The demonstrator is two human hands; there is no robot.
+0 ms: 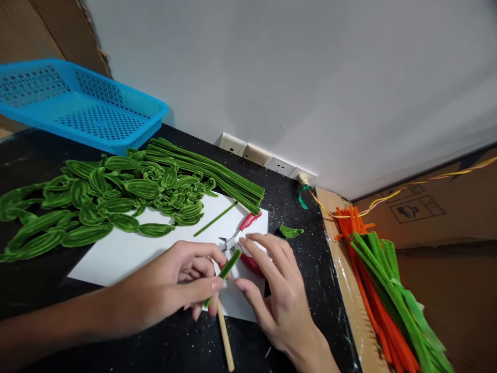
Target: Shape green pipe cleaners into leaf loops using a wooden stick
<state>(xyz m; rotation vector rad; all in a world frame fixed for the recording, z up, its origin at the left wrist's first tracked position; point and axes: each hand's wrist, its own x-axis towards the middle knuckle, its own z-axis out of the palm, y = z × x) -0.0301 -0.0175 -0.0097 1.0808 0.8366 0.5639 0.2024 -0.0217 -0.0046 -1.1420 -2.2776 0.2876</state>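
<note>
Left hand: the left hand (174, 290) pinches a short green stem (225, 269) between thumb and fingertips, closed on it, over the sheet's near edge.
Stem: a fuzzy chenille piece, straight and tilted, upper end free; its lower end is hidden behind the fingers.
Right hand: the right hand (277, 295) lies just beside the stem with fingers spread and slightly curled; it grips nothing, fingertips near the cutters.
Stick: a pale wooden stick (225, 339) runs from under the left fingers toward the near edge; whether the hand holds it cannot be told.
Cutters: small metal cutters (238, 233) with red handles lie on the sheet, one handle partly hidden by the right hand.
Sheet: a flat white sheet (128, 251) on a black speckled table (306, 259).
Loose stem: one thin green stem (215, 219) lies straight on the sheet.
Leaves: a heap of ribbed, looped green leaves (97, 202), cut off at the left edge; one lone leaf (290, 231) lies right of the sheet.
Bundle: long straight green stems (209, 173) lie packed together behind the heap.
Basket: a blue perforated plastic basket (81, 106), far left.
Side pile: orange and green stems (388, 300) on cardboard, cut off at the bottom.
</note>
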